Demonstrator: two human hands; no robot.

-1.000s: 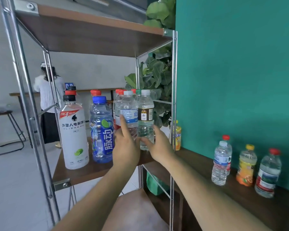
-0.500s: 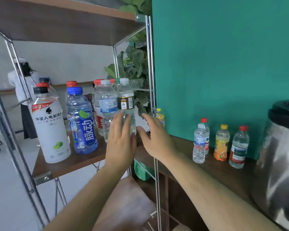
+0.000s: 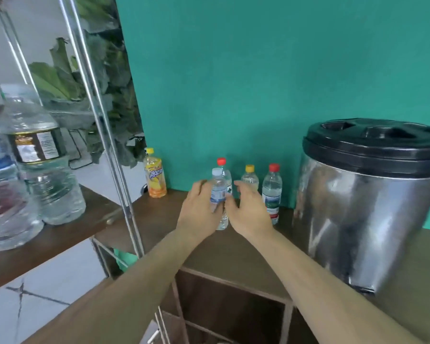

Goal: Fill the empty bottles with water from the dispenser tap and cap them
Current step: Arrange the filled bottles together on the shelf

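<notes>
Forearms: both bare, reaching forward over the open wooden cubbyholes (image 3: 233, 309) under the front edge of the worktop (image 3: 159, 217)
Metal-framed shelf (image 3: 60, 235): close by on the left, carrying big clear bottles (image 3: 47, 175) that show up blurred
Left hand (image 3: 200, 211): curved against the left side of the white-capped bottle (image 3: 218, 192) and touching it, with the thumb across its front; I cannot tell whether it actually grips it
Right hand (image 3: 248, 212): fingers spread and relaxed, holding nothing, thumb just beside the bottle's right side
White-capped bottle: small and clear, upright on the worktop between the two hands, cap on
Water dispenser (image 3: 368, 209): shiny steel drum with a black lid, standing on the worktop to the right, well apart from the hands
Row behind: a red-capped bottle (image 3: 228, 178) directly behind the white-capped one, then a yellow-capped bottle (image 3: 250, 178), then another red-capped bottle with a green label (image 3: 271, 192), all upright near the wall
Orange drink bottle (image 3: 155, 178): yellow cap, alone at the worktop's back left corner
Backdrop: teal wall (image 3: 258, 83), with leafy plant (image 3: 102, 95) behind the shelf frame
</notes>
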